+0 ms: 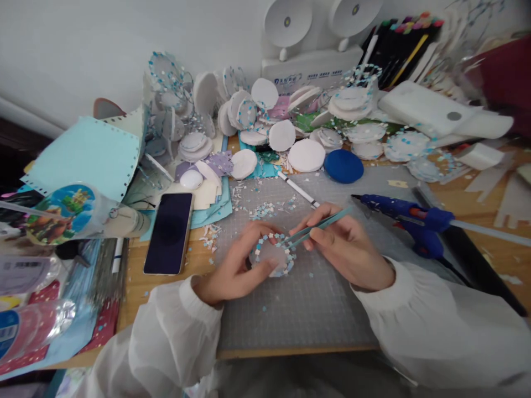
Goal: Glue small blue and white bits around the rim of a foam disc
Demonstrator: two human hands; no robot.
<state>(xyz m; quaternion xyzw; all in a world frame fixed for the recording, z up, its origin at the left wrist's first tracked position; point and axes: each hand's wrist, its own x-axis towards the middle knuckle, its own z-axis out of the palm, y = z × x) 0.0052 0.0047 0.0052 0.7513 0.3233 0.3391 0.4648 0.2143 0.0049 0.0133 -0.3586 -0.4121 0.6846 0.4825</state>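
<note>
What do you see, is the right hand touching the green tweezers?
Touching: in the head view, the right hand pinches the green tweezers with its fingers.

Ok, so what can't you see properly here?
All in the head view:
Tips of the tweezers: blurred.
Underside of the disc: hidden by the disc itself.
End of the pink bottle: cut off by the left edge.
Words on the white box: too small, blurred.

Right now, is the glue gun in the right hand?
No, the right hand holds tweezers, and the glue gun lies apart from it.
</note>
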